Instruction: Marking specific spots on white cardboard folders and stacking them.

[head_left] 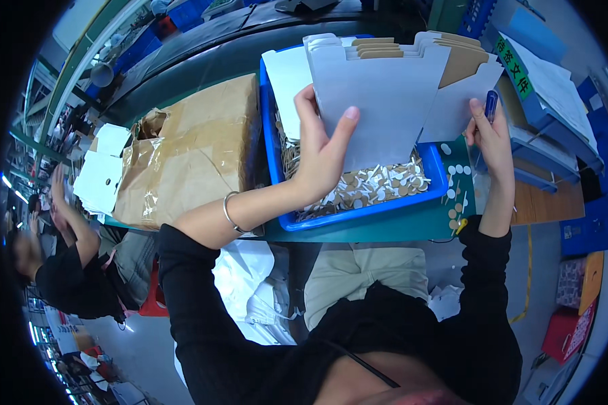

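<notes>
A stack of flat die-cut cardboard blanks (385,94), white on the face and brown behind, stands tilted over a blue plastic tray (438,177). My left hand (323,145) grips the stack's left edge, thumb across the white face and fingers behind. At the right edge of the blanks is my right hand (491,138), closed around a blue pen-like tool (491,106) that points upward. Whether its fingers also press the blanks, I cannot tell. Small white and brown cardboard scraps (378,187) fill the tray's near part. Another white sheet (284,94) lies behind my left hand.
To the left sits a taped brown carton (189,152) beside white card pieces (101,172). Round scraps (452,192) dot the green tabletop (358,233). Blue file trays (547,101) stand on the right. A co-worker (81,270) sits at far left.
</notes>
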Tool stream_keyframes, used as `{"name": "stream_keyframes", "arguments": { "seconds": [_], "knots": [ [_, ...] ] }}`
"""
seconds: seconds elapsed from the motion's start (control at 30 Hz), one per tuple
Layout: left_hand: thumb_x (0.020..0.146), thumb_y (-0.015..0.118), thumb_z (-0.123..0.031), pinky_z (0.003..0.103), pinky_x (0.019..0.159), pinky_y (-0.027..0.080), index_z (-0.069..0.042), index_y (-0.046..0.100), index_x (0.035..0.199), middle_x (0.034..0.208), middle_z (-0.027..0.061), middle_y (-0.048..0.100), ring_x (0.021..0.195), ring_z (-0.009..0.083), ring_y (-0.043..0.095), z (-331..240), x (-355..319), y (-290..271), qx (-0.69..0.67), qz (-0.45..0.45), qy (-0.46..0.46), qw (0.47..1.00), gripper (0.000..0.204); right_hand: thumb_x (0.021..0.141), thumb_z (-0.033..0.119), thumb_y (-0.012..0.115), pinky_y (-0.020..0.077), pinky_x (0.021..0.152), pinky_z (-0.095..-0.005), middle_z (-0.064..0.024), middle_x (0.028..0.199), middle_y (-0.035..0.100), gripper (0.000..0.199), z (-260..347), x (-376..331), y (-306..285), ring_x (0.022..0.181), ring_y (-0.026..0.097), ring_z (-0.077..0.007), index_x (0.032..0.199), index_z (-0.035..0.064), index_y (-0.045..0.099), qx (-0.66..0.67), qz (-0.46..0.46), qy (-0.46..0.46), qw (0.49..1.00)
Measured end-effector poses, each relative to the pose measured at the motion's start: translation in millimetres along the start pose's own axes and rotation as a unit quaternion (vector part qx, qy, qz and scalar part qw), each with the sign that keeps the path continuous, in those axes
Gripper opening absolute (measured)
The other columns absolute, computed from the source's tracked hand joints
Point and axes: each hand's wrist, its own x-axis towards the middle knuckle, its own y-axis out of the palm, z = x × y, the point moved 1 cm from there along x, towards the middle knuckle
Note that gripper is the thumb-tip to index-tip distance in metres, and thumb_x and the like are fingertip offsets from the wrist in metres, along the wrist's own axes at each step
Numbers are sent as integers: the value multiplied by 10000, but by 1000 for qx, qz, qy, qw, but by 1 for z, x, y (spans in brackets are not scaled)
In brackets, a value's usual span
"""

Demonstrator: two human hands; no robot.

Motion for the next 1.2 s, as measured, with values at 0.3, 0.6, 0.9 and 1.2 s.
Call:
{"name": "stream_keyframes", "arguments": {
  "seconds": [0.3, 0.6, 0.9, 1.2],
  "knots": [
    [880, 466, -198, 345, 700, 457, 20, 267, 1067, 890, 174, 442, 790, 228, 516, 17, -18, 2, 78, 80, -30, 993, 349, 883, 283, 508, 371, 553, -178, -29, 742, 534, 379, -21, -3, 10, 614, 488, -82, 1155, 33, 426, -31, -36, -68, 997],
    [862, 517, -173, 273, 496, 483, 23, 348, 896, 694, 109, 458, 549, 195, 538, 22, 12, -13, 5, 76, -47, 996, 261, 866, 288, 543, 393, 568, -176, -59, 862, 551, 338, 15, -13, -7, 617, 465, -81, 1097, 42, 523, -78, -253, -133, 955],
    [856, 519, -196, 289, 547, 487, 43, 356, 859, 686, 108, 435, 590, 198, 537, 53, 9, -13, 129, 82, -243, 958, 289, 792, 689, 322, 146, 400, -241, 31, 533, 295, 554, 39, -100, 47, 424, 193, -72, 622, 163, 349, 468, -78, -338, 813],
    [850, 524, -217, 301, 547, 476, 48, 361, 849, 698, 103, 434, 568, 197, 501, 51, 6, -13, 166, 78, -256, 949, 311, 735, 762, 275, 122, 410, -252, 28, 467, 243, 636, 18, -96, 110, 400, 144, -75, 546, 154, 290, 493, -73, -277, 822]
  ]
}}
